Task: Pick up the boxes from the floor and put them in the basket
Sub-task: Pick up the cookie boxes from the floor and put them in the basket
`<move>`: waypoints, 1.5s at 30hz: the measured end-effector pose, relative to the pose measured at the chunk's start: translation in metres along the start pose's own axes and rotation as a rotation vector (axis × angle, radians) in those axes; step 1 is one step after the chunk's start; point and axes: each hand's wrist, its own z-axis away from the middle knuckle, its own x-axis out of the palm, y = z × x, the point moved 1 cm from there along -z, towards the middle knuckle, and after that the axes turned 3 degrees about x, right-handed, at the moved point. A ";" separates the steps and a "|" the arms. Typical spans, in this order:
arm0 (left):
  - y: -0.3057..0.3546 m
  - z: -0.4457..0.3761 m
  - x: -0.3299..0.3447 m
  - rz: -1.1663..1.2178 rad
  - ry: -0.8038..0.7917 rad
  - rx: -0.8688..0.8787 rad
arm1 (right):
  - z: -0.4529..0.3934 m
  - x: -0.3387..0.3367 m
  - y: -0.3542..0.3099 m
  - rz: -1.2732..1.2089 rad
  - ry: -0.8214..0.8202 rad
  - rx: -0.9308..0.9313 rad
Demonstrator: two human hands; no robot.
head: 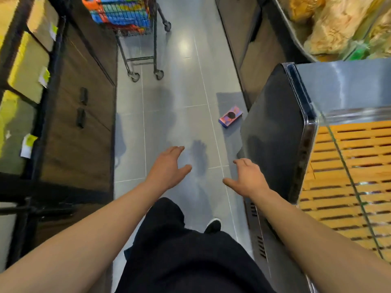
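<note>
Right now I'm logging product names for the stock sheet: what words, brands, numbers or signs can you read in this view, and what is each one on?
No text can be read anywhere in this view.
Box on the floor: pink and purple print with a dark round motif, lettering too small to read.
Shelf tags on the left: yellow and white, blurred.
Packs in the basket: colourful print, blurred.

A shop aisle: wheeled basket trolley [135,28], stocked shelves [25,66], bakery display case [342,144].
</note>
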 end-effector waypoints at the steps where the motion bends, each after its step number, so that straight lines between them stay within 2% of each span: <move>1: 0.002 -0.021 -0.005 0.012 0.002 -0.011 | -0.021 -0.010 -0.003 0.005 -0.011 -0.007; 9: -0.020 -0.210 -0.043 0.092 -0.038 -0.040 | -0.194 -0.073 -0.029 0.004 -0.074 0.089; 11: -0.026 -0.268 -0.061 0.085 -0.091 -0.029 | -0.240 -0.090 -0.037 -0.031 -0.091 0.147; 17: -0.012 -0.406 -0.107 -0.028 -0.255 0.071 | -0.340 -0.141 -0.058 -0.293 -0.065 0.307; 24: 0.013 -0.561 -0.092 -0.082 -0.374 0.109 | -0.459 -0.152 -0.043 -0.597 -0.085 0.502; 30: 0.003 -0.682 -0.010 -0.081 -0.470 0.041 | -0.590 -0.120 -0.014 -0.845 -0.069 0.690; 33: -0.025 -0.738 0.051 -0.114 -0.541 0.079 | -0.654 -0.081 0.004 -0.920 -0.057 0.774; 37: -0.075 -0.806 0.148 -0.135 -0.648 0.084 | -0.737 -0.004 0.045 -0.954 -0.029 0.871; 43: -0.151 -0.875 0.295 -0.110 -0.699 0.072 | -0.836 0.135 0.110 -0.982 -0.003 0.943; 45: -0.170 -0.894 0.355 -0.077 -0.714 0.055 | -0.861 0.186 0.133 -1.024 0.021 1.020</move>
